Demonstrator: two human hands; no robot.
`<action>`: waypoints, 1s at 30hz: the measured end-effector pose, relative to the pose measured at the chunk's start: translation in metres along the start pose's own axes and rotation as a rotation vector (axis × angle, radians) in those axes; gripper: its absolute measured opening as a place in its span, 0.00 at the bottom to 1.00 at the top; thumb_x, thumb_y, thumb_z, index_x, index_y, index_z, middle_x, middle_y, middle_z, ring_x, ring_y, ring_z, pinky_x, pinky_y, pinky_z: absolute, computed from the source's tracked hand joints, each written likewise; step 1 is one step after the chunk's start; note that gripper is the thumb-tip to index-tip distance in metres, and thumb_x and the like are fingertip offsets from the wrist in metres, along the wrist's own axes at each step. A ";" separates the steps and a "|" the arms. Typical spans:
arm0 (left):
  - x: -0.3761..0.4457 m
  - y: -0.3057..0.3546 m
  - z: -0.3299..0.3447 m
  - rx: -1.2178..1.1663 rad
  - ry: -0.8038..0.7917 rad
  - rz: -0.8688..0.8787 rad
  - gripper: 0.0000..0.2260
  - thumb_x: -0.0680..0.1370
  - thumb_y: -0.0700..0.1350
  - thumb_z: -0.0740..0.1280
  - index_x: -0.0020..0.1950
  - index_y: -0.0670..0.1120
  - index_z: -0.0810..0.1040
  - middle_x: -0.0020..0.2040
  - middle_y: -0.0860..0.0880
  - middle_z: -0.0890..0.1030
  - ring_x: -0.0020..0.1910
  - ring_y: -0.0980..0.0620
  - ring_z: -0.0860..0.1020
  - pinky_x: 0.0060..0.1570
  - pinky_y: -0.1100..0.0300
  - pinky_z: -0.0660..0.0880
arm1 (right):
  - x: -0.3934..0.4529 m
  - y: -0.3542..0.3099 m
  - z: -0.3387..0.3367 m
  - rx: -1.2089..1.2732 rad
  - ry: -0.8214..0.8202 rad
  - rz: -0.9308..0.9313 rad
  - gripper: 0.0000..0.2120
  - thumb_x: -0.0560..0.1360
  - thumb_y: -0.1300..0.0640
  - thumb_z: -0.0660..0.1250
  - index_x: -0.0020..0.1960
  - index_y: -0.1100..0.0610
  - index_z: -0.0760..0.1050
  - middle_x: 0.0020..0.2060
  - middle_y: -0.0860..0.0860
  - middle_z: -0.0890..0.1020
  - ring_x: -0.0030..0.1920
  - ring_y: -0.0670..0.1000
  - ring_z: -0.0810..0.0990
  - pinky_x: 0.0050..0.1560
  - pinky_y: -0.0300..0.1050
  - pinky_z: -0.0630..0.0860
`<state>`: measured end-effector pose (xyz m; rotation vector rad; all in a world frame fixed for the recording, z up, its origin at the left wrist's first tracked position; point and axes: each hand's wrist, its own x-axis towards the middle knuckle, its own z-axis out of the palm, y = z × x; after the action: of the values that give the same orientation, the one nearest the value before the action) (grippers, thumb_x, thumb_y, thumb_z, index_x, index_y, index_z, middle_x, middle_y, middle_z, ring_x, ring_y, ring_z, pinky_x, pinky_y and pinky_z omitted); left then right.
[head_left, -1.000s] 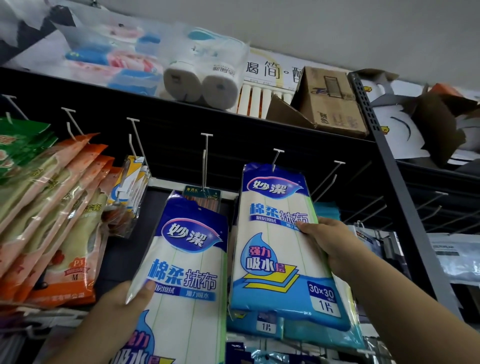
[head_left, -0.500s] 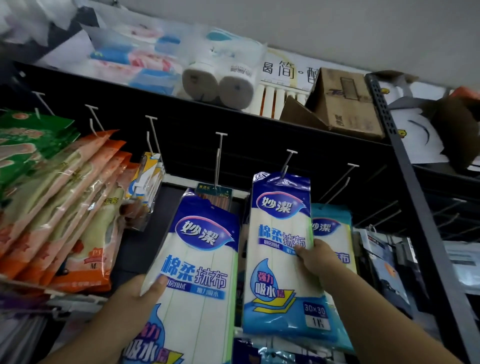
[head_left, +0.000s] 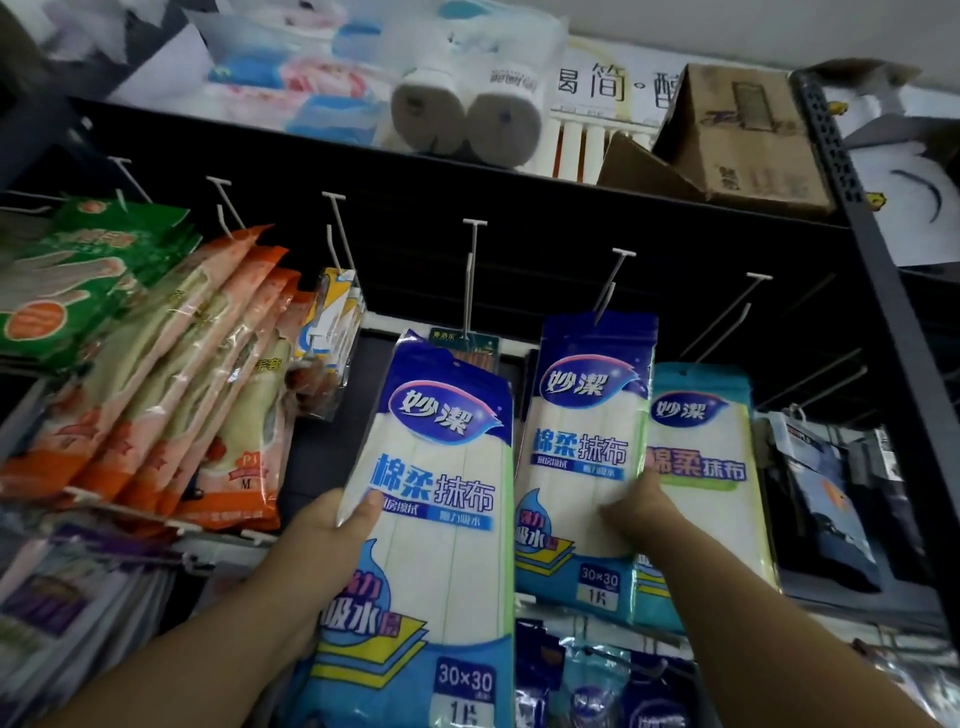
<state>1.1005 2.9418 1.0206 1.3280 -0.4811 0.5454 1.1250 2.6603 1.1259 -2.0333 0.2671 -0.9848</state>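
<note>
Restocking of cloth packs on a peg wall, 2 packs in hand.

The right hand (head_left: 639, 512) pinches the right edge of the hung pack (head_left: 576, 467). Its thumb lies on the printed face and the other fingers are hidden behind the film. 1 second ago this pack's header sat at the tip of the peg (head_left: 610, 286). It now hangs further back, and bare wire shows well above the fingers. A teal pack (head_left: 701, 499), almost covered earlier, now shows just beyond the fingers on their outer side, touching the hung pack's edge.

The left hand (head_left: 317, 551) grips the spare pack (head_left: 441, 519) at its left edge. The thumb (head_left: 366, 512) is curled onto the front (the fingers behind cannot be seen). That hold is unchanged, and the spare pack stands near the hung one but apart from it.

Judgement: pack 1 appears seated on its peg, though full threading of the hole cannot be confirmed. The right hand has not released. Pack 2 is not yet hung, and the second peg (head_left: 474, 270), well above the left thumb, has free wire.
</note>
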 end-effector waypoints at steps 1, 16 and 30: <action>-0.001 0.001 0.000 0.007 -0.006 -0.002 0.11 0.80 0.53 0.61 0.53 0.46 0.77 0.41 0.44 0.86 0.41 0.43 0.84 0.46 0.45 0.81 | -0.001 0.001 0.000 -0.027 -0.029 0.039 0.34 0.76 0.61 0.65 0.75 0.59 0.49 0.68 0.62 0.67 0.67 0.63 0.69 0.67 0.58 0.68; -0.023 0.052 0.038 -0.255 -0.097 0.132 0.10 0.78 0.55 0.63 0.51 0.49 0.76 0.41 0.48 0.86 0.38 0.50 0.85 0.36 0.55 0.80 | -0.132 -0.030 -0.009 0.496 -0.367 -0.307 0.15 0.79 0.45 0.62 0.55 0.55 0.79 0.49 0.52 0.85 0.51 0.53 0.84 0.55 0.50 0.79; 0.010 -0.002 0.020 0.757 -0.157 0.472 0.10 0.80 0.43 0.61 0.38 0.45 0.70 0.34 0.49 0.71 0.34 0.51 0.72 0.36 0.60 0.65 | -0.073 -0.022 -0.077 0.554 0.047 -0.238 0.01 0.79 0.56 0.65 0.50 0.52 0.74 0.48 0.55 0.84 0.46 0.59 0.83 0.50 0.59 0.80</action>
<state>1.1090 2.9228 1.0290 2.0009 -0.7683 1.0884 1.0167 2.6642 1.1289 -1.5546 -0.2126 -1.1067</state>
